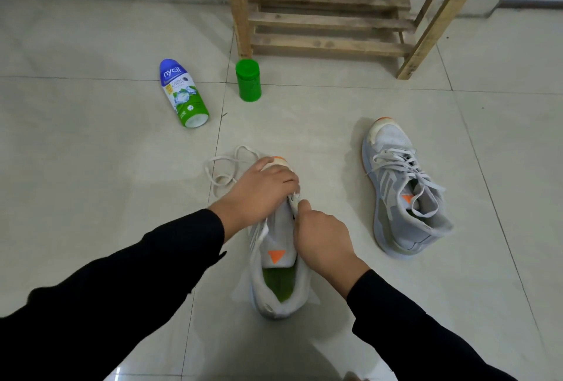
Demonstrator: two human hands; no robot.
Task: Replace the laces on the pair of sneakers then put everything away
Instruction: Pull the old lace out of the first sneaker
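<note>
- On the floor (91,173), left hand (262,186) grips the toe of the near sneaker (275,237); right hand (323,236) pinches its lace (221,181).
- Beyond: toppled Nycil bottle (182,94), upright green jar (248,80), wooden rack (329,22).
- Right: laced sneaker (405,194).

"nycil" on blue-topped bottle (182,94) lying on floor.

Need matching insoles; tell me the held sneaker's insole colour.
Green insole, clearest in the head view.
</note>
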